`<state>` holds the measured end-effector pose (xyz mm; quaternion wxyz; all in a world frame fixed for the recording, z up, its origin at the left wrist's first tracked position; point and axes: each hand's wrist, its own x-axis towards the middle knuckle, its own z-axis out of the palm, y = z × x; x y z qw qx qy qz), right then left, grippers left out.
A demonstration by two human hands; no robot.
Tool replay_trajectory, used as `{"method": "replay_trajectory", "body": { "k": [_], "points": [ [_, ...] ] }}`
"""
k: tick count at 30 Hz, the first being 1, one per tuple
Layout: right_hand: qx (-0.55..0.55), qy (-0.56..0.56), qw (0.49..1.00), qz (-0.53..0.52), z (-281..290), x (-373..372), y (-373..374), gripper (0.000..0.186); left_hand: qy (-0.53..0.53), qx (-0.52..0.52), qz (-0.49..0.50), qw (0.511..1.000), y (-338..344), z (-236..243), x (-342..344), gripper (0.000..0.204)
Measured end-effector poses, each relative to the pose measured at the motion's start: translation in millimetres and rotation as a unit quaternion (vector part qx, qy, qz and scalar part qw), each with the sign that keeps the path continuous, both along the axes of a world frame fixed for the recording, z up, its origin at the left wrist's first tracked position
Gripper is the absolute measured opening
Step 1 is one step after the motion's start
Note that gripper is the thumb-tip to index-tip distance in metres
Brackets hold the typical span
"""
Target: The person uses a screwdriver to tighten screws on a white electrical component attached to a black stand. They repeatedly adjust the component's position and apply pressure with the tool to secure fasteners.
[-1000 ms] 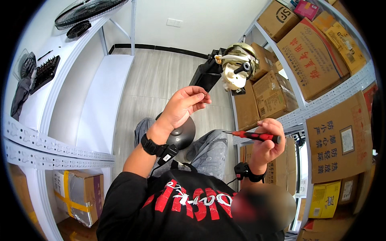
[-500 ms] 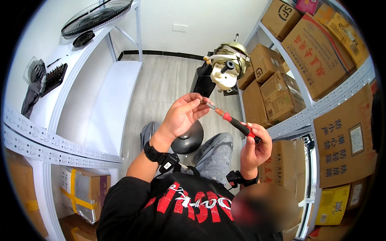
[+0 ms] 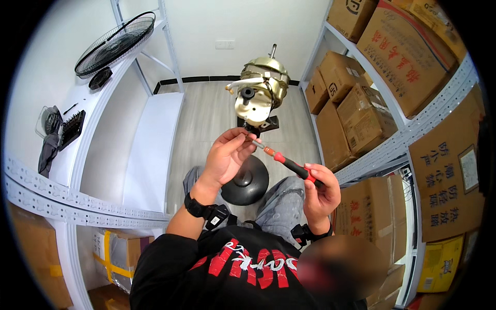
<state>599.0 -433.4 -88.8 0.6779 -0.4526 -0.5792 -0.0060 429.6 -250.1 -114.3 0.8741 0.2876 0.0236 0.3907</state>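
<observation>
While the right hand [image 3: 321, 194] grips a red-and-black screwdriver [image 3: 295, 167] by its handle, the left hand [image 3: 223, 161] draws thumb and fingers together at its tip, any pinched piece too small to tell, near the motor [image 3: 264, 85], right of the white shelf's edge [image 3: 170, 150].

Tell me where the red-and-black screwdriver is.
In the head view, the screwdriver is just right of centre, handle in the right hand, tip at the left hand.
</observation>
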Motion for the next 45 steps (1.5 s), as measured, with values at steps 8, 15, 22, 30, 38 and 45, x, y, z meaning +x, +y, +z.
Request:
{"method": "replay_trajectory", "body": {
  "k": [8,15,22,30,38,45],
  "points": [
    [-0.216,-0.114,0.966,-0.083,7.2,-11.4,-11.8,0.028,0.069,0.095,0.087,0.989,-9.1,5.6,3.7,0.013],
    [-0.275,-0.096,0.954,-0.067,6.9,-37.9,-8.8,0.031,0.072,0.173,0.065,0.980,-14.6,19.3,-17.2,0.013],
    [-0.317,0.072,0.945,0.041,-27.0,-60.5,2.1,0.029,0.095,0.209,0.053,0.972,-5.4,16.2,-47.6,0.016],
    [-0.312,0.131,0.934,0.119,-33.3,-81.5,30.0,0.028,0.067,0.184,0.043,0.980,12.8,11.4,-51.0,0.015],
    [-0.313,0.176,0.920,0.154,-34.1,-80.8,40.4,0.026,0.060,0.195,0.026,0.979,27.0,0.1,-47.5,0.018],
    [-0.277,0.182,0.929,0.166,-36.3,-74.9,39.0,0.028,0.056,0.195,-0.034,0.979,41.3,-2.4,-44.3,0.024]
  ]
}}
